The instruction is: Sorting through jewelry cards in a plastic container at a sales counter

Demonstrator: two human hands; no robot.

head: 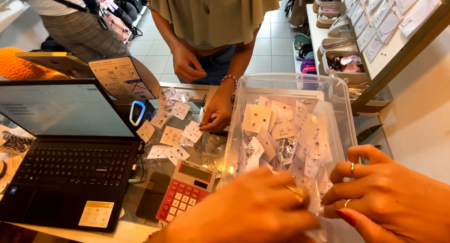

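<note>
Two hands met at the near edge of a clear plastic bin [337, 90] full of small earring cards [281, 126] on the bench [129, 231]. The left hand [248, 212] and right hand [393, 201] had their fingers curled together over a thin clear bag [315, 203]; whether they gripped it was hard to tell. Left of the bin lay a red calculator [185, 189] and an open laptop [65, 154]. Across the bench, another person's hand [216, 109] touched loose cards [176, 130].
</note>
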